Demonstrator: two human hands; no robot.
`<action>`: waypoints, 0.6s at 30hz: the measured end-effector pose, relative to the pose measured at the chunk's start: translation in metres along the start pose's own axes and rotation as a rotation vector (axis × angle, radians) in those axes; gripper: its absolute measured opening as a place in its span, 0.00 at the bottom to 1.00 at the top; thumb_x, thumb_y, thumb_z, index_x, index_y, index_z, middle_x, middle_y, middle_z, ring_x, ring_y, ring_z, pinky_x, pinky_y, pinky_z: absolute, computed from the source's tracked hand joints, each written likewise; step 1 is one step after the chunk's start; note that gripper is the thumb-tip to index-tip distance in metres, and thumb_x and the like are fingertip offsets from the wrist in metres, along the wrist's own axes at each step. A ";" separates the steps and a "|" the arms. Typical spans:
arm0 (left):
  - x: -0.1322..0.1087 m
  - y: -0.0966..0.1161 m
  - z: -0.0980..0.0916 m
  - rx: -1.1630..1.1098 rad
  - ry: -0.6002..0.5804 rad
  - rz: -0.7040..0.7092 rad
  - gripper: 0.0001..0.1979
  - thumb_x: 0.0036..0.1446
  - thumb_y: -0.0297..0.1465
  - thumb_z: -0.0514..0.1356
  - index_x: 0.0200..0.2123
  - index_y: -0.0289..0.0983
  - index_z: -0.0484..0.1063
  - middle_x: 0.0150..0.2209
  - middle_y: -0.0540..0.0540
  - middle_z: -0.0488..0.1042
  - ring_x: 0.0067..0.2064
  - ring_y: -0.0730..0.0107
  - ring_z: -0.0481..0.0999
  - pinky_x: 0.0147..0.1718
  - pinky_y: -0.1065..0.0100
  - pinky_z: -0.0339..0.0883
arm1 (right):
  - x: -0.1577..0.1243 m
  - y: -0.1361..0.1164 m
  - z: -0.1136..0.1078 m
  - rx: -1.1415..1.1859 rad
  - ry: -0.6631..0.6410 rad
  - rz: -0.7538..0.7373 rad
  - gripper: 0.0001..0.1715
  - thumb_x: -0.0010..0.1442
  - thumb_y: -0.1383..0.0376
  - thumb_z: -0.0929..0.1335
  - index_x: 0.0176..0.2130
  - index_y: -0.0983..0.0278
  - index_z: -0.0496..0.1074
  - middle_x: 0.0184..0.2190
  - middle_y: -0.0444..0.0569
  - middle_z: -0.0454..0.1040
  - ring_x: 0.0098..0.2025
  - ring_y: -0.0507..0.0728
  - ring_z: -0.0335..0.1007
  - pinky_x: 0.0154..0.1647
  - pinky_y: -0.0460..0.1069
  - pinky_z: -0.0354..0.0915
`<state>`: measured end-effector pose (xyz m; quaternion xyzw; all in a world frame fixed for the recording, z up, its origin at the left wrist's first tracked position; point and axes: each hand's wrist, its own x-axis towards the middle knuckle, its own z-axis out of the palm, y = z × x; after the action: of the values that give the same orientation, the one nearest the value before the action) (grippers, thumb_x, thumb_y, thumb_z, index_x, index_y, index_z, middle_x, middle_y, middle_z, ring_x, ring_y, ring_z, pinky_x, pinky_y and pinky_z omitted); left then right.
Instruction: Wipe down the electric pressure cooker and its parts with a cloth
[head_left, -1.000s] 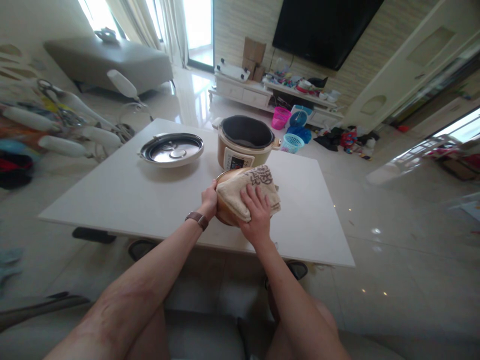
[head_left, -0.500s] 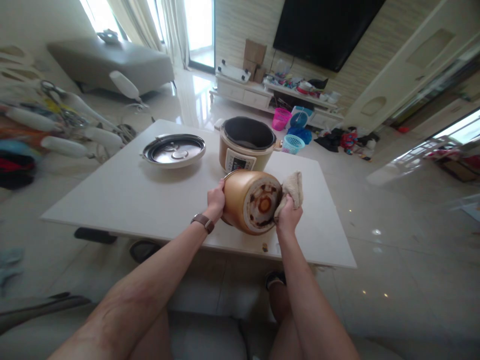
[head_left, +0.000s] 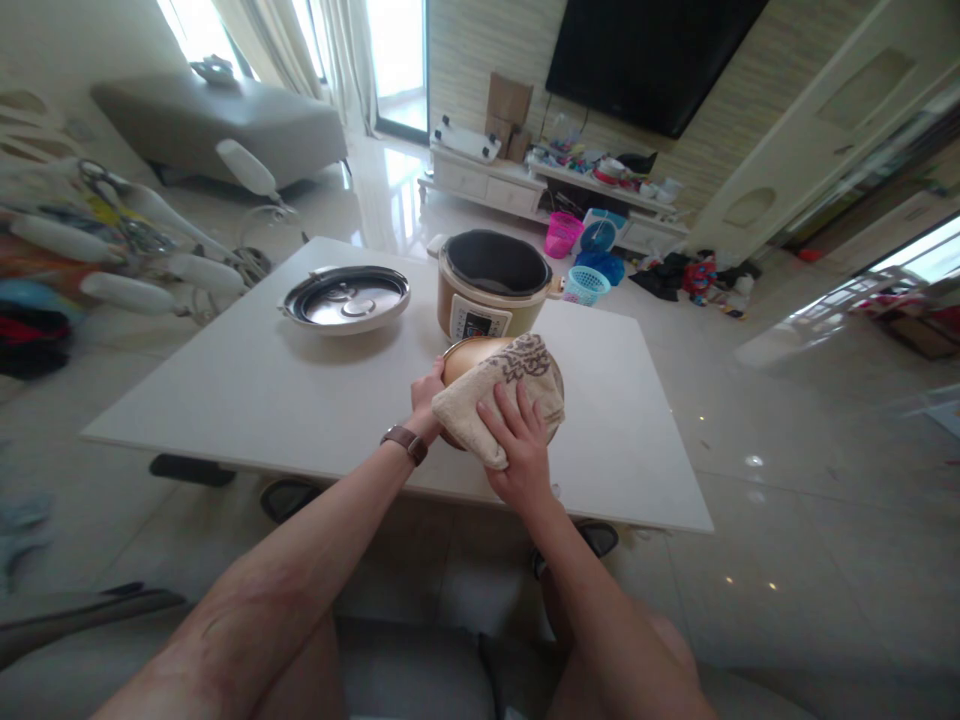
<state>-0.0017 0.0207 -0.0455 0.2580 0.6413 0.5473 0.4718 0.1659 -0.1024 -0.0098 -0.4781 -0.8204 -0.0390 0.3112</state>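
Note:
My left hand point(head_left: 427, 393) grips the rim side of a gold inner pot point(head_left: 466, 354), fingers partly hidden behind it. The pot is tipped on its side above the table's near edge, its base facing me. A folded beige cloth point(head_left: 469, 402) with a brown pattern covers most of the base and part of the wall. My right hand point(head_left: 520, 450) holds the cloth pressed against the pot, fingers spread over it. Just behind stands the electric pressure cooker body point(head_left: 491, 298), open-topped with a dark interior. Its lid point(head_left: 345, 300) lies upside down to the left.
The white table point(head_left: 247, 400) spans the front. Beyond it on the floor are a pink basket point(head_left: 562, 235) and a light blue basket point(head_left: 586, 286). A white lamp with several arms point(head_left: 247, 168) is at the left. Slippers point(head_left: 289, 500) lie below the table edge.
My right hand has moved left with the cloth, from the right edge of the pot's base across onto it. The stained base is now covered. My left hand keeps its grip.

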 end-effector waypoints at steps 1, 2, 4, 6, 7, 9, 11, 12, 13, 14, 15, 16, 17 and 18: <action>0.000 0.000 0.001 -0.001 0.020 -0.042 0.23 0.65 0.46 0.64 0.31 0.30 0.79 0.31 0.37 0.79 0.41 0.56 0.75 0.45 0.57 0.68 | -0.003 0.004 0.000 -0.001 -0.019 0.009 0.38 0.65 0.64 0.64 0.72 0.55 0.67 0.77 0.51 0.59 0.82 0.68 0.40 0.78 0.71 0.46; 0.000 0.000 0.002 -0.006 0.042 -0.070 0.22 0.64 0.46 0.64 0.33 0.31 0.80 0.33 0.37 0.80 0.41 0.55 0.76 0.45 0.57 0.69 | -0.006 0.011 0.000 0.007 -0.020 0.034 0.38 0.65 0.64 0.64 0.72 0.55 0.67 0.77 0.51 0.60 0.82 0.68 0.41 0.77 0.72 0.47; -0.001 -0.002 0.004 -0.050 0.068 -0.070 0.22 0.62 0.48 0.64 0.36 0.32 0.81 0.35 0.38 0.82 0.43 0.54 0.78 0.45 0.57 0.71 | -0.009 0.028 0.001 0.042 0.029 0.148 0.38 0.66 0.63 0.64 0.73 0.56 0.66 0.76 0.53 0.61 0.81 0.69 0.44 0.76 0.73 0.49; -0.001 -0.004 0.006 -0.087 0.072 -0.061 0.22 0.60 0.49 0.65 0.36 0.33 0.82 0.37 0.39 0.83 0.44 0.53 0.79 0.45 0.57 0.72 | -0.009 0.047 0.005 0.119 0.131 0.314 0.36 0.67 0.62 0.64 0.72 0.58 0.67 0.75 0.54 0.64 0.80 0.68 0.48 0.77 0.74 0.49; -0.001 -0.005 0.006 -0.087 0.074 -0.065 0.23 0.59 0.49 0.66 0.35 0.33 0.82 0.37 0.38 0.83 0.44 0.52 0.79 0.45 0.57 0.73 | -0.009 0.055 0.007 0.182 0.199 0.409 0.35 0.67 0.61 0.65 0.71 0.59 0.68 0.73 0.55 0.66 0.79 0.67 0.51 0.77 0.73 0.50; -0.002 -0.006 0.006 -0.068 0.093 -0.078 0.23 0.58 0.50 0.66 0.35 0.32 0.82 0.38 0.37 0.83 0.44 0.52 0.80 0.45 0.57 0.73 | -0.006 0.068 0.012 0.353 0.341 0.618 0.33 0.68 0.57 0.66 0.68 0.62 0.71 0.69 0.57 0.72 0.75 0.65 0.62 0.76 0.70 0.55; -0.005 -0.006 0.006 -0.051 0.118 -0.099 0.24 0.58 0.50 0.66 0.35 0.32 0.82 0.39 0.37 0.83 0.44 0.52 0.80 0.44 0.57 0.73 | -0.005 0.075 0.017 0.531 0.473 0.851 0.33 0.66 0.52 0.67 0.63 0.65 0.75 0.61 0.58 0.79 0.66 0.65 0.73 0.71 0.67 0.65; -0.006 -0.005 0.006 -0.051 0.129 -0.109 0.24 0.58 0.50 0.66 0.36 0.32 0.82 0.39 0.37 0.83 0.45 0.53 0.80 0.44 0.57 0.73 | -0.005 0.075 0.020 0.600 0.530 0.967 0.33 0.65 0.50 0.68 0.61 0.67 0.77 0.58 0.59 0.81 0.62 0.65 0.77 0.67 0.66 0.70; -0.008 -0.005 0.006 -0.062 0.140 -0.119 0.24 0.58 0.50 0.66 0.36 0.32 0.82 0.40 0.37 0.83 0.45 0.53 0.80 0.43 0.58 0.73 | -0.006 0.074 0.023 0.651 0.579 1.068 0.34 0.65 0.49 0.68 0.59 0.68 0.78 0.55 0.60 0.82 0.59 0.66 0.79 0.64 0.64 0.73; -0.010 -0.005 0.006 -0.082 0.152 -0.129 0.23 0.58 0.49 0.66 0.37 0.32 0.82 0.41 0.36 0.84 0.45 0.53 0.80 0.43 0.58 0.74 | -0.008 0.070 0.026 0.686 0.620 1.152 0.35 0.64 0.49 0.68 0.59 0.70 0.77 0.54 0.62 0.82 0.58 0.66 0.80 0.61 0.63 0.75; -0.012 -0.005 0.006 -0.110 0.164 -0.138 0.23 0.59 0.49 0.66 0.38 0.32 0.82 0.42 0.36 0.84 0.45 0.54 0.81 0.43 0.58 0.74 | -0.011 0.066 0.030 0.707 0.650 1.215 0.36 0.64 0.48 0.68 0.59 0.72 0.77 0.55 0.63 0.82 0.58 0.67 0.80 0.59 0.61 0.77; -0.013 -0.005 0.006 -0.140 0.174 -0.149 0.23 0.59 0.48 0.66 0.40 0.32 0.82 0.43 0.36 0.84 0.45 0.55 0.81 0.43 0.58 0.75 | -0.016 0.060 0.035 0.718 0.662 1.255 0.38 0.65 0.48 0.67 0.61 0.74 0.75 0.56 0.64 0.81 0.58 0.67 0.80 0.57 0.60 0.78; -0.013 -0.006 0.006 -0.169 0.186 -0.161 0.23 0.59 0.48 0.66 0.41 0.32 0.82 0.44 0.36 0.84 0.45 0.55 0.81 0.43 0.58 0.75 | -0.023 0.053 0.040 0.719 0.658 1.267 0.40 0.66 0.48 0.66 0.62 0.75 0.74 0.56 0.65 0.81 0.57 0.67 0.81 0.54 0.59 0.79; -0.014 -0.007 0.007 -0.191 0.195 -0.172 0.22 0.59 0.47 0.66 0.42 0.32 0.82 0.44 0.36 0.84 0.45 0.56 0.81 0.43 0.59 0.76 | -0.030 0.046 0.045 0.713 0.642 1.247 0.41 0.68 0.47 0.65 0.64 0.75 0.72 0.57 0.65 0.80 0.57 0.67 0.81 0.52 0.59 0.80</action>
<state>0.0113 0.0105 -0.0470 0.1019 0.6489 0.5856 0.4749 0.1920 -0.0843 -0.0731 -0.6870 -0.2336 0.2721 0.6320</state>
